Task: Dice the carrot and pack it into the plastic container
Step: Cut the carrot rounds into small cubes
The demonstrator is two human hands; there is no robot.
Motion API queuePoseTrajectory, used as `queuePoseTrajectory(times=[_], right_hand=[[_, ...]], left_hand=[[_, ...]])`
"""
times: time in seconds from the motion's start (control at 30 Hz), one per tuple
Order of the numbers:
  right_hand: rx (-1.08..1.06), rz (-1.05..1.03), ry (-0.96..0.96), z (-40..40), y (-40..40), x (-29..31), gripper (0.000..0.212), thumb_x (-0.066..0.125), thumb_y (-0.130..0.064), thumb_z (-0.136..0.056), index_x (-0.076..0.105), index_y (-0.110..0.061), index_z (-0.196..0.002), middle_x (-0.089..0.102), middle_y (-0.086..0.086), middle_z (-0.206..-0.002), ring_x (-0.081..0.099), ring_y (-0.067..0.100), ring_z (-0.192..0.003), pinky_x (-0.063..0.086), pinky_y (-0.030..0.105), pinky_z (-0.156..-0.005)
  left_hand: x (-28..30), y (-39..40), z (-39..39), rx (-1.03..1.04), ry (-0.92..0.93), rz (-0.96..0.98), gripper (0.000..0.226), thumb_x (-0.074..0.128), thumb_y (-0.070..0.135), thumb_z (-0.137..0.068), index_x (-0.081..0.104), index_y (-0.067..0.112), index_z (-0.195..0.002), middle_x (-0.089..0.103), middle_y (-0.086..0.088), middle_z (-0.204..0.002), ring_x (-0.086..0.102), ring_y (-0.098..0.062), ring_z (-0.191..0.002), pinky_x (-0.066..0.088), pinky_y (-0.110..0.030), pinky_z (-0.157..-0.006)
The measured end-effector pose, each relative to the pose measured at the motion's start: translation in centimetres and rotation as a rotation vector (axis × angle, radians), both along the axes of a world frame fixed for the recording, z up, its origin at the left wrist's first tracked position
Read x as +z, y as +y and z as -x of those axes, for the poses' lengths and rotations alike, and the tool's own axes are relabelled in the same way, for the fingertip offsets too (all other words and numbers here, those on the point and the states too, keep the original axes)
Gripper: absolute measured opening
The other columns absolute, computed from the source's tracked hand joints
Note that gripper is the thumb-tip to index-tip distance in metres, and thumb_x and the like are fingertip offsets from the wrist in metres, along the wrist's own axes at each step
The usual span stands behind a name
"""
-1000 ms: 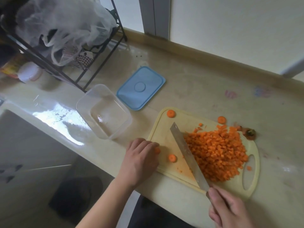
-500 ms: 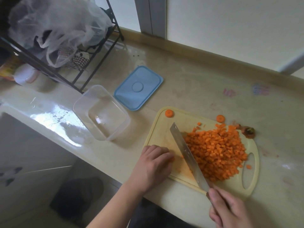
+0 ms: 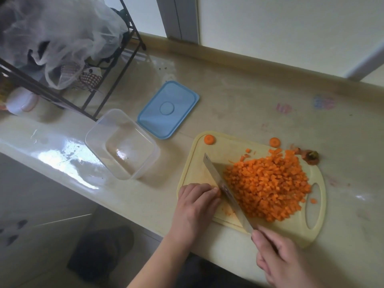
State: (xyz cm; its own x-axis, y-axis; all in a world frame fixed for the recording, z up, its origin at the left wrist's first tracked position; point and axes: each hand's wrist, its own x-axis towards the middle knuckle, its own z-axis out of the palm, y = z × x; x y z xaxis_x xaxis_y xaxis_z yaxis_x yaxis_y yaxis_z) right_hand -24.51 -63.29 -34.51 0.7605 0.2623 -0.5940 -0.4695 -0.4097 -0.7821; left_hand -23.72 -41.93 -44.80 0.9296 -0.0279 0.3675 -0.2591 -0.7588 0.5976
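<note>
Countertop: pale, glossy, glare patches at left; near edge cut off by frame.
Wire rack: dark metal, draped in white mesh; contents hard to make out.
Cutting board: pale yellow plastic, rounded, oval handle slot at right.
Plastic container: clear, rectangular, empty, left of board.
Lid: blue, flat, rounded corners, behind container.
Diced carrot: orange cubes heaped on board's right half.
Right hand: fingers wrapped round the knife handle, which is hidden.
Left hand: fingers curled, pinning a carrot piece, mostly hidden, against the blade.
Knife: steel blade, edge down.
2 carrot rounds: at board's far edge.
</note>
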Motion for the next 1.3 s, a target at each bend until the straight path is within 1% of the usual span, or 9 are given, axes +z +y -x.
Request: queuePoseTrajectory(times=[0.13, 0.23, 0.4, 0.5, 0.63, 0.87, 1.0, 1.13, 1.3], right_hand=[[-0.017, -0.015, 0.009, 0.3, -0.1, 0.2, 0.033, 0.047, -0.058, -0.077, 0.056, -0.066, -0.107, 0.043, -0.002, -0.043, 0.044, 0.005, -0.042, 0.036, 0.022, -0.048], [-0.019, -0.017, -0.015, 0.7, -0.4, 0.5, 0.038, 0.048, -0.072, -0.074, 0.058, -0.063, -0.11, 0.048, -0.005, -0.045, 0.048, 0.003, -0.045, 0.037, 0.02, -0.051], [0.049, 0.019, -0.054, 1.3, -0.7, 1.1, 0.062, 0.042, -0.089, -0.067, 0.058, -0.058, -0.119, 0.052, -0.039, -0.064, 0.046, -0.014, -0.068, 0.033, 0.008, -0.071], [0.095, 0.065, -0.081, 1.1, -0.7, 1.8, 0.06, 0.04, -0.09, -0.065, 0.053, -0.065, -0.118, 0.051, -0.044, -0.067, 0.049, -0.019, -0.07, 0.035, 0.001, -0.067], [0.117, 0.121, -0.096, 0.8, -0.8, 2.0, 0.031, 0.044, -0.068, -0.083, 0.048, -0.072, -0.113, 0.057, -0.046, -0.089, 0.05, -0.022, -0.08, 0.037, 0.002, -0.074], [0.126, 0.101, -0.124, -0.6, 0.8, 0.9, 0.033, 0.044, -0.059, -0.084, 0.061, -0.045, -0.108, 0.047, -0.045, -0.055, 0.052, -0.021, -0.067, 0.036, 0.001, -0.065], [0.046, 0.015, -0.094, -0.2, 0.7, 0.8, 0.033, 0.047, -0.071, -0.077, 0.065, -0.053, -0.099, 0.051, -0.037, -0.056, 0.053, -0.014, -0.062, 0.035, 0.004, -0.058], [0.039, -0.024, -0.093, 0.4, 0.2, 1.0, 0.047, 0.044, -0.066, -0.078, 0.059, -0.054, -0.121, 0.051, -0.039, -0.058, 0.052, -0.016, -0.063, 0.035, 0.005, -0.058], [0.066, -0.032, -0.062, 0.7, -0.1, 1.5, 0.033, 0.048, -0.054, -0.09, 0.057, -0.056, -0.122, 0.049, -0.04, -0.06, 0.052, -0.013, -0.065, 0.034, 0.005, -0.059]], left_hand=[[0.7, 0.3, 0.2, -0.039, -0.01, 0.049, 0.024, 0.074, 0.021, -0.093, 0.067, 0.014, -0.114, 0.063, 0.0, -0.11, 0.061, -0.017, -0.096, 0.05, -0.029, -0.087], [0.8, 0.3, 0.0, -0.107, -0.042, -0.006, 0.015, 0.069, 0.016, -0.097, 0.075, 0.004, -0.103, 0.068, -0.008, -0.103, 0.065, -0.024, -0.091, 0.053, -0.036, -0.082], [0.8, 0.6, -0.3, -0.173, -0.026, -0.018, 0.017, 0.065, 0.014, -0.099, 0.077, 0.001, -0.099, 0.071, -0.009, -0.104, 0.066, -0.026, -0.092, 0.055, -0.035, -0.081], [1.0, 0.7, -0.2, -0.181, -0.027, -0.008, 0.014, 0.068, 0.013, -0.097, 0.077, 0.002, -0.098, 0.072, -0.007, -0.105, 0.067, -0.023, -0.093, 0.056, -0.034, -0.081], [1.2, 0.8, -0.2, -0.194, -0.011, 0.022, 0.014, 0.068, 0.013, -0.097, 0.078, 0.003, -0.101, 0.073, -0.005, -0.11, 0.069, -0.022, -0.095, 0.057, -0.033, -0.082], [1.9, 0.9, -0.3, -0.215, 0.027, 0.014, 0.02, 0.062, 0.017, -0.102, 0.077, 0.005, -0.107, 0.072, -0.005, -0.114, 0.067, -0.021, -0.098, 0.055, -0.03, -0.085], [2.0, 0.8, -0.1, -0.187, 0.023, -0.055, 0.02, 0.062, 0.017, -0.101, 0.078, 0.004, -0.104, 0.072, -0.007, -0.109, 0.069, -0.023, -0.094, 0.057, -0.032, -0.081], [2.3, 0.6, -0.1, -0.149, 0.031, -0.076, 0.024, 0.06, 0.019, -0.101, 0.078, 0.004, -0.098, 0.073, -0.006, -0.105, 0.068, -0.02, -0.09, 0.057, -0.03, -0.079], [2.5, 0.5, -0.2, -0.127, 0.039, -0.071, 0.02, 0.063, 0.017, -0.098, 0.079, 0.005, -0.097, 0.073, -0.006, -0.103, 0.067, -0.018, -0.091, 0.056, -0.026, -0.08]])
